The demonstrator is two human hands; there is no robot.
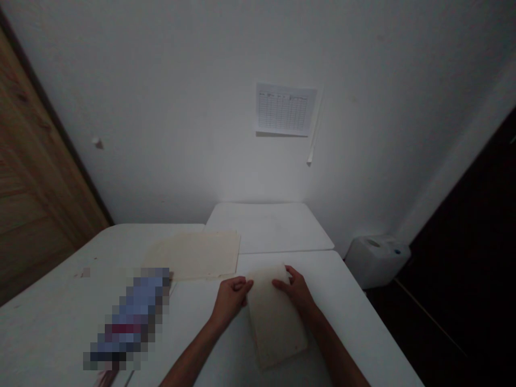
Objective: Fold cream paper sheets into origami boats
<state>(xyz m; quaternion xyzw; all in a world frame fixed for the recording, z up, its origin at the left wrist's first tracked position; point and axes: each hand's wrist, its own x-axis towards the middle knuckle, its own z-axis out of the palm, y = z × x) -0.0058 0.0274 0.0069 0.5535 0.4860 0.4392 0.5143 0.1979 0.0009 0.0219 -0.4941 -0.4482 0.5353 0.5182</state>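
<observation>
The beige pad (pixel 278 325) lay to the right of the flat beige sheets (pixel 203 255) and nearer me, over the tabletop (pixel 344 301), its body stretching from my fingers back toward me along its long axis. My left hand (pixel 231 296), the nearer to those sheets, pinched the pad's far corner on their side, and my right hand (pixel 297 291) clamped the other far corner, thumb on top

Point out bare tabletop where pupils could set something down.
Free: rear table, between the wall and the pale piece; front table, right of the right hand. Crowded: where that hand and the left hand hold the piece; leftward, at the beige sheets and pixelated blue thing.
</observation>
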